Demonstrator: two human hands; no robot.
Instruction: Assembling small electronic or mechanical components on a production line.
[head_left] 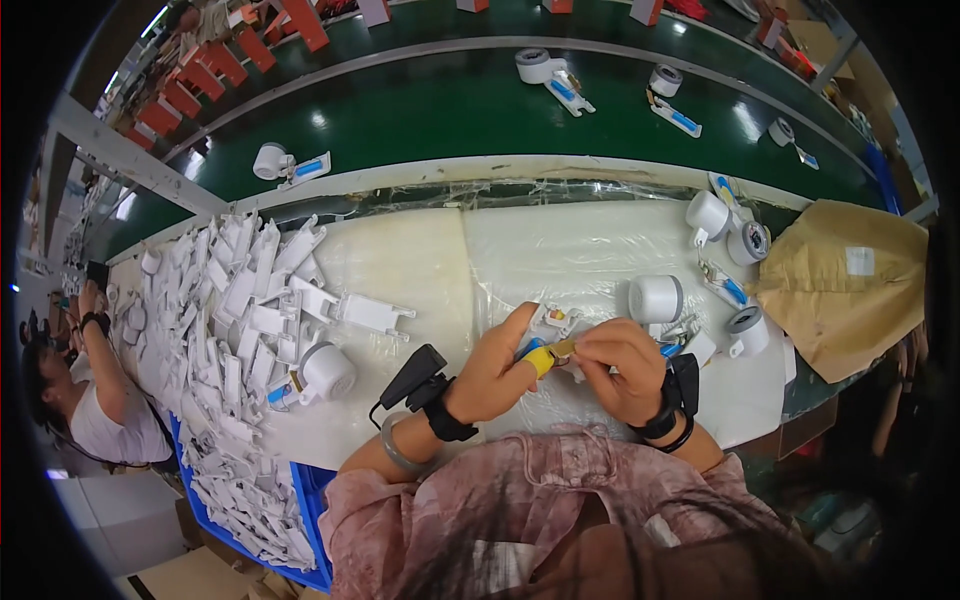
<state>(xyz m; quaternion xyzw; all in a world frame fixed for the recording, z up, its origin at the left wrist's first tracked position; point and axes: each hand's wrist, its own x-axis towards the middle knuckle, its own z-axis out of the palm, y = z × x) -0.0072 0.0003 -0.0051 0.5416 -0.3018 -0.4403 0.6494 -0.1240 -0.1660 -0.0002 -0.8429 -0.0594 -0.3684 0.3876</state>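
My left hand (488, 375) is closed around a small white plastic housing (549, 322) with a bit of blue showing at its side. A yellow cover (541, 361) wraps that thumb's tip. My right hand (622, 368) meets it with fingers pinched at a small tan piece (565, 348), whose kind I cannot make out. Just beyond the right hand, a white round unit with a grey rim (655, 299) rests on the plastic-covered table (400, 250). Partly behind the right fingers lie a blue cylinder and wires.
Many white plastic pieces (240, 290) are heaped at left, above a blue crate (308, 510) of similar parts. Another round unit (327, 371) lies beside the heap. A brown paper bag (850, 285) stands at right. Across the table, a green conveyor (420, 115) carries several units. A person (95, 385) works at far left.
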